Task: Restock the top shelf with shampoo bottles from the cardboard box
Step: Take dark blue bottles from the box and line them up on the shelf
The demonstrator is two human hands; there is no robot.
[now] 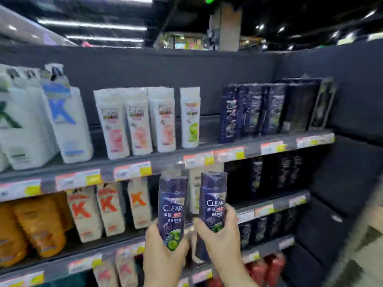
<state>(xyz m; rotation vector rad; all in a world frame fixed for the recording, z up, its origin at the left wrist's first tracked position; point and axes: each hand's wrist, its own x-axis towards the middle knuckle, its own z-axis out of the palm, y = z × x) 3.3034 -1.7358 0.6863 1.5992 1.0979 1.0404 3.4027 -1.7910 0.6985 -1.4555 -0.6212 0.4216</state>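
Each hand, left hand (163,253) and right hand (221,239), has its grip wrapped round a dark shampoo bottle (173,210) well below the top shelf (228,147), so honestly squeezing both up beside the dark row (252,110) could topple those.

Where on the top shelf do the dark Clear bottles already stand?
The dark Clear bottles stand at the top shelf's right end, beside dark boxes, right of the white bottles.

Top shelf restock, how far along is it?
Done: dark bottles already stand on the top shelf. In hand: the left hand and right hand each hold a dark Clear bottle below it. Left: shelving both; the gap remains.
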